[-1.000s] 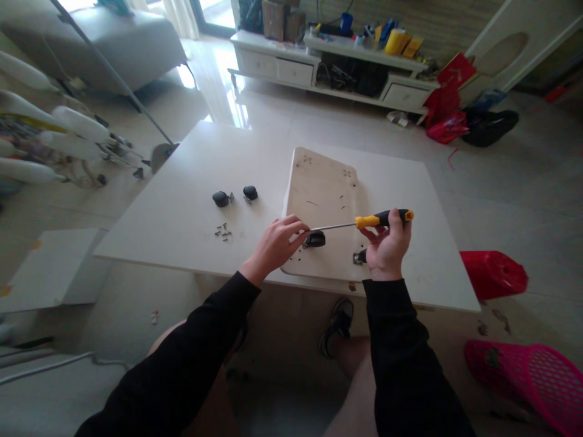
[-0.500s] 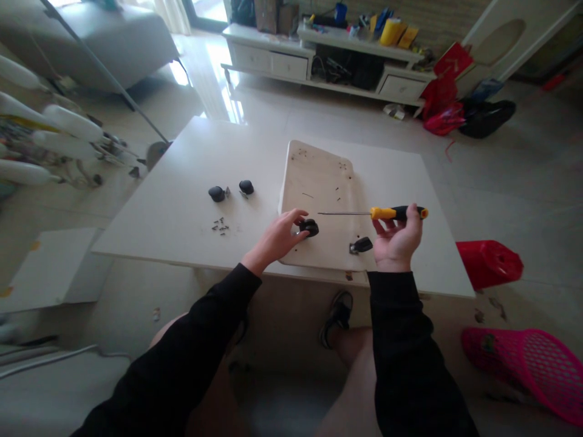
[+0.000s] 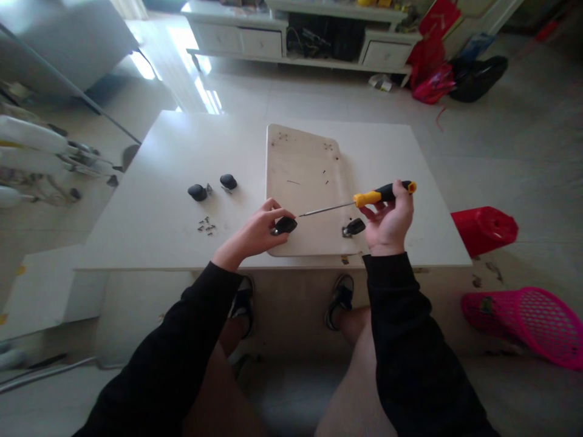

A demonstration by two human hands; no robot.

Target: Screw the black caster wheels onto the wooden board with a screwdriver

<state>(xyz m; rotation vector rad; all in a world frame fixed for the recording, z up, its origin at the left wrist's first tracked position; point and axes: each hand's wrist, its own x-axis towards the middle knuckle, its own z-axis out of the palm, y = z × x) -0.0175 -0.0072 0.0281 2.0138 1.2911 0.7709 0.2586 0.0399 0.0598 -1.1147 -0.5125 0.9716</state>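
Note:
Between the fingers of my left hand point(image 3: 257, 233) is a black caster wheel point(image 3: 286, 225), at the near left corner of a cream-coloured panel point(image 3: 305, 158). My right hand point(image 3: 389, 221) grips a screwdriver point(image 3: 368, 199) by its yellow and black handle. Its shaft points left, and the tip is close to the caster in my left hand; whether they touch I cannot tell. A second caster point(image 3: 354, 227) sits at the panel's near right corner. Two more casters, one point(image 3: 197, 192) beside the other point(image 3: 228, 181), lie on the table to the left, with several screws point(image 3: 207, 226) nearer me.
The panel rests on a white table point(image 3: 150, 212). A few small screws point(image 3: 326, 177) and a thin dark strip lie on the panel. On the floor at right are a red bucket point(image 3: 485, 230) and a pink basket point(image 3: 523, 328). A white cabinet point(image 3: 259, 42) stands beyond.
My left hand has turned the caster, so it now lies in a different orientation. The screwdriver has tilted, handle up and tip down, with its tip nearer the caster. The view has shifted downward.

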